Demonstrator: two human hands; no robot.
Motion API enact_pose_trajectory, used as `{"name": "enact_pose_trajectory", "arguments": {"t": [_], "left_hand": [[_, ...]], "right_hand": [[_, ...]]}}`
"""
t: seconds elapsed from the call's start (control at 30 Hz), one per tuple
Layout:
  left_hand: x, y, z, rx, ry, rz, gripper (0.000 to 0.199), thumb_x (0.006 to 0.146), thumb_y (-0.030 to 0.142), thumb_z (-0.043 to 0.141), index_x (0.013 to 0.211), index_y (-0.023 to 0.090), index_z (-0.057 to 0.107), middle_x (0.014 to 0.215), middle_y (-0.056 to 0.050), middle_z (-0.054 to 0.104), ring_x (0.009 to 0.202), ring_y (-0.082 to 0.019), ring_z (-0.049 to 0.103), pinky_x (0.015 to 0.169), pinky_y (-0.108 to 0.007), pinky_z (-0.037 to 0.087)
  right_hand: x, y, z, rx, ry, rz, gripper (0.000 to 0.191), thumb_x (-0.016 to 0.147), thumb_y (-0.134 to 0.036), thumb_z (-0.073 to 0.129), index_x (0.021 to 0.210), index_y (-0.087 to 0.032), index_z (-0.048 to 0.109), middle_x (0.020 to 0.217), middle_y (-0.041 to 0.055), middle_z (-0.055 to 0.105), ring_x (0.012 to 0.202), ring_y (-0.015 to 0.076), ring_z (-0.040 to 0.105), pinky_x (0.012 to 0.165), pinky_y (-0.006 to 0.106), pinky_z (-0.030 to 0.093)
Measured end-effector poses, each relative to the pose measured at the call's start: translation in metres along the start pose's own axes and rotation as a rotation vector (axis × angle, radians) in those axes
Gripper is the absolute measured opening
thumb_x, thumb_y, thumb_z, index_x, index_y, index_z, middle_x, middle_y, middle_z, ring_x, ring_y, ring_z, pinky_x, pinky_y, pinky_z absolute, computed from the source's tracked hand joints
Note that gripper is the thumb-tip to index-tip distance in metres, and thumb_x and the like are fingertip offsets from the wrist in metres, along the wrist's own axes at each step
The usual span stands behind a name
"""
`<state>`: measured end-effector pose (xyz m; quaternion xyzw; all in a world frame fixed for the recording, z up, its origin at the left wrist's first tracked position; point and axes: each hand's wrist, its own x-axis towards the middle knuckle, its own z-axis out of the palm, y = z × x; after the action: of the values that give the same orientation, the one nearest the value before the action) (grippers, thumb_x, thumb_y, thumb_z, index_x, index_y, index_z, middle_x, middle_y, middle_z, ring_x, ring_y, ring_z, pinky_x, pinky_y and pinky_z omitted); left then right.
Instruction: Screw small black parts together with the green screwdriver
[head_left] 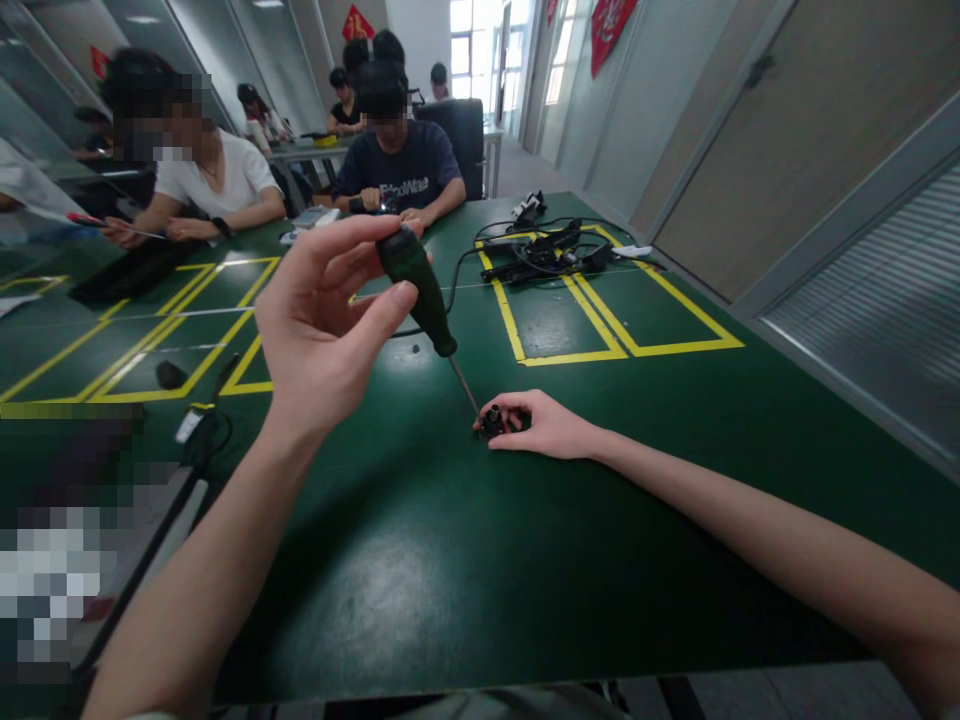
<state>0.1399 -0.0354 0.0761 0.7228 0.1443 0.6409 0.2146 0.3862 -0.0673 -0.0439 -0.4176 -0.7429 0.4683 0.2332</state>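
Observation:
My left hand (337, 310) grips a screwdriver (420, 285) by its dark green handle, fingers over the butt and thumb along the side. The screwdriver leans, its thin metal shaft running down to the right. Its tip meets, or comes very close to, a small black round part (493, 421) on the green table (420, 560). That part has a short upright post on top. My right hand (544, 425) pinches it from the right between thumb and fingers, with the hand resting at the tabletop. What the tip engages is too small to make out.
Black cables and dark parts (540, 255) lie in a heap across yellow tape outlines (570, 350) ahead. To the left are a cable with a white tag (189, 425) and a small dark object (171, 375). Co-workers sit across the table, one with a red-handled tool (86, 220).

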Motion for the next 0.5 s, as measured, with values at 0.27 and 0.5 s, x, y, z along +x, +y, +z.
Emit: {"name": "enact_pose_trajectory", "arguments": {"t": [0.27,0.5], "left_hand": [[0.007,0.004,0.022,0.018,0.002,-0.030,0.043,0.079,0.041,0.089,0.115,0.026,0.072,0.113,-0.002,0.076,0.109,-0.023,0.075,0.082,-0.030,0.069],[0.009,0.008,0.018,-0.046,-0.105,-0.055,0.032,0.090,0.037,0.079,0.121,0.032,0.073,0.112,-0.002,0.078,0.110,-0.024,0.076,0.092,-0.038,0.068]], "right_hand": [[0.000,0.003,0.001,0.014,0.023,-0.004,0.039,0.079,-0.040,0.080,0.110,-0.015,0.076,0.085,0.0023,0.070,0.069,0.0126,0.052,0.063,0.026,0.041],[0.000,0.005,0.002,-0.004,0.029,-0.012,0.038,0.080,-0.038,0.081,0.110,-0.016,0.077,0.087,0.0026,0.073,0.069,0.0124,0.054,0.063,0.026,0.042]]}}
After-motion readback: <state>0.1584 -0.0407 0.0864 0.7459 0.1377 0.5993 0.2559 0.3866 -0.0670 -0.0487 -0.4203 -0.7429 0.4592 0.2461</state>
